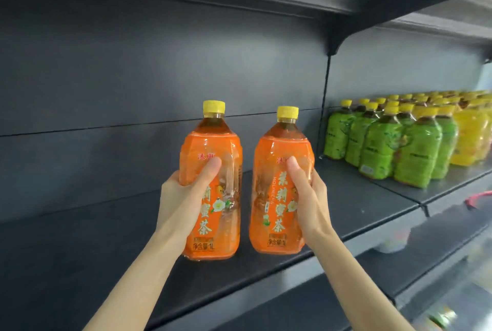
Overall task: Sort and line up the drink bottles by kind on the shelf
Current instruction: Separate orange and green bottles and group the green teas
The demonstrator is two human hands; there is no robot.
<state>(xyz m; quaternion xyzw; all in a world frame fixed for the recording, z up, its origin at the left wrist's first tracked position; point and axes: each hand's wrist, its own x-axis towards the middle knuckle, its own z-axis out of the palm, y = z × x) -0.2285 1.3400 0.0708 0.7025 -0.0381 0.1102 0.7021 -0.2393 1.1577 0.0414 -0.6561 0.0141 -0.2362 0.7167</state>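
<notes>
Left section of the dark shelf (93, 245), bare at its left end and back edge. Left hand (183, 197) wrapped closed around the waist of the left orange bottle (213, 232), thumb across the label, base at or just above the shelf near its front edge; contact cannot be told. Right hand (310, 203) closed likewise on the right orange bottle (271, 160), just beside the first, both upright with yellow caps. Full and marked 1L, each likely handles heavy; the glossy sleeve may slip, so the ribbed mid-body suits a grip better than the neck. Toward the shelf's right end, green bottles (378, 144) stand in rows, then yellow bottles (468, 139)
</notes>
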